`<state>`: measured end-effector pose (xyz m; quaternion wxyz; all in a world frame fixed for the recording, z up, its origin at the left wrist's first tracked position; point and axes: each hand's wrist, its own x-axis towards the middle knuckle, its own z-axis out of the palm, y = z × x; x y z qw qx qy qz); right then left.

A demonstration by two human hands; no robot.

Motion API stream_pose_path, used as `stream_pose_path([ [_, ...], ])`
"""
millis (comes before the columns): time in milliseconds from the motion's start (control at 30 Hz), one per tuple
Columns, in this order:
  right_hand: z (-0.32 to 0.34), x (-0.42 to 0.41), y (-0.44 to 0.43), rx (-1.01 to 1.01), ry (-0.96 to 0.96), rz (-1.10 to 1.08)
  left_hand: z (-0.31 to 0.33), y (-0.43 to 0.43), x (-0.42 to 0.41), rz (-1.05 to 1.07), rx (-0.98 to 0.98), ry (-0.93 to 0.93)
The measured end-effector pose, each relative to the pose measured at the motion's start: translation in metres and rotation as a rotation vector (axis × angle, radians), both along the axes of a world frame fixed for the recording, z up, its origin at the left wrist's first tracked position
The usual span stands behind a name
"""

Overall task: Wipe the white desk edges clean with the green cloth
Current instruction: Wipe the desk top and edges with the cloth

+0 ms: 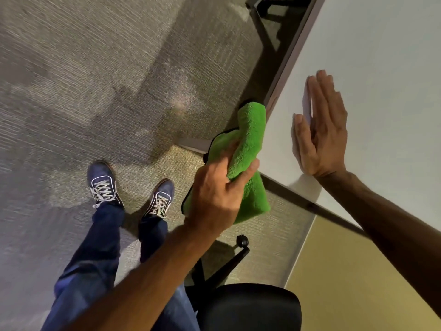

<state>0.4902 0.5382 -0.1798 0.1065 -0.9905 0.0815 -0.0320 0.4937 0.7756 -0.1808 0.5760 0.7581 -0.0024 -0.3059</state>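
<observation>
The white desk (386, 56) fills the right of the view, its corner near the middle. A fluffy green cloth (250, 132) is folded over the desk's edge by that corner, its upper end touching the edge. My left hand (217, 194) is shut on the cloth from below and to the left, fingers wrapped round its middle. My right hand (319, 130) lies flat on the desk top, palm down and fingers spread, a little way in from the edge and holding nothing.
A black office chair (248, 304) with a castor leg (242, 242) stands close below the desk corner. My feet in blue shoes (102, 185) stand on grey carpet (95, 80) to the left. A yellow wall panel (334, 271) runs at the lower right.
</observation>
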Motion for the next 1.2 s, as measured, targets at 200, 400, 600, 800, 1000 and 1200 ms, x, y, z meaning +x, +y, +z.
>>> stream_pose_path([
  [200,0.000,0.000,-0.003,0.025,-0.004,-0.002,-0.005,-0.044,0.039,-0.032,0.022,-0.059],
  [400,0.002,0.000,0.000,0.012,0.009,-0.020,0.003,-0.076,0.076,-0.033,0.044,-0.174],
  [600,0.003,0.000,-0.004,0.028,0.020,0.003,0.011,-0.107,0.116,-0.042,0.026,-0.160],
  [800,0.005,0.001,-0.001,0.014,0.002,-0.011,0.016,-0.082,0.083,-0.104,0.119,-0.156],
  [1000,0.004,0.001,-0.003,0.008,-0.014,-0.009,0.023,-0.042,0.037,-0.268,0.141,0.013],
  [1200,0.000,0.001,-0.008,0.013,-0.022,0.002,0.009,-0.072,0.063,-0.315,0.171,-0.072],
])
